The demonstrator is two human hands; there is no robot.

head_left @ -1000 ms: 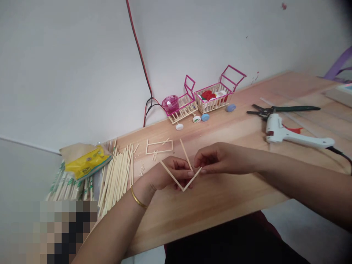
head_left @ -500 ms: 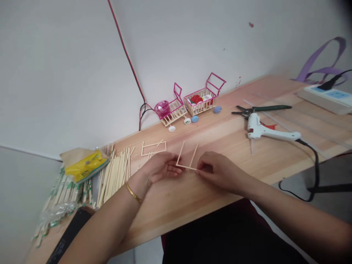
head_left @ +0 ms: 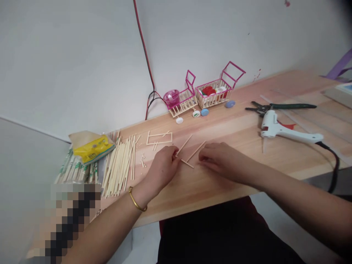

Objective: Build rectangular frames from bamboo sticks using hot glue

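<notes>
My left hand (head_left: 165, 167) pinches the left corner of a small three-sided frame of thin wooden sticks (head_left: 188, 163). Two of its sticks run parallel, up and to the right, from the crosspiece. Just right of the frame, my right hand (head_left: 216, 158) hovers low over the table, its fingers loosely bent and apart from the crosspiece. Behind the left hand lies another stick frame (head_left: 159, 142), a rectangle with a short loose stick across it. Small cut stick pieces (head_left: 142, 160) are scattered beside it.
Many bare sticks (head_left: 121, 168) and a yellow packet (head_left: 93, 148) lie at left. Two miniature stick carts (head_left: 183, 106) stand against the wall. A white glue gun (head_left: 288, 132) and dark-handled pliers (head_left: 291, 106) lie at right. The table's front edge runs below my hands.
My left hand has closed on the frame's corner, and my right hand has come off the crosspiece's end. The frame has turned slightly clockwise. The view has shifted right-to-left objects rightward.
</notes>
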